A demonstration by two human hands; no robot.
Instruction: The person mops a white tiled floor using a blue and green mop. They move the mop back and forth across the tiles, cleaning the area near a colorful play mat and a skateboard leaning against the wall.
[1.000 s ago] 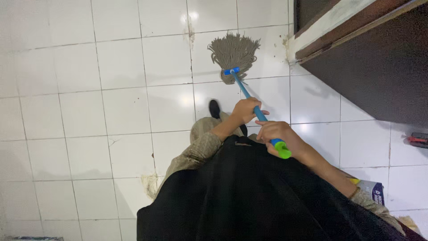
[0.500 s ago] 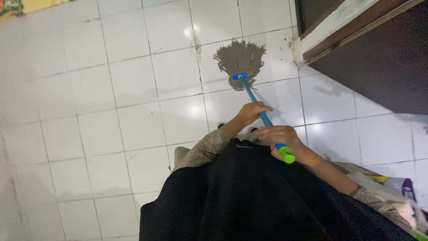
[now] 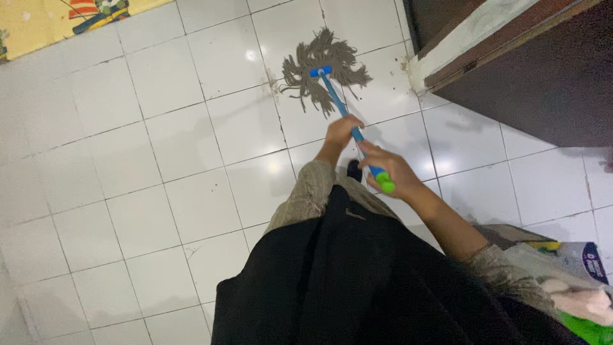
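A mop with a blue handle and a grey string head rests on the white tiled floor. My left hand grips the handle at its middle. My right hand is closed around the upper end, just below the green cap. The string head lies spread on the tiles close to the corner of a dark wooden cabinet. My black garment fills the lower middle of the view.
The dark cabinet with a pale chipped edge stands at the top right. A yellow patterned mat lies at the top left. Packages and a bag sit at the lower right. A dark shoe tip shows below my hands.
The mop head has been pushed farther away and to the left across the tiles. Both hands moved forward with the handle. The view has shifted, bringing the yellow mat into sight.
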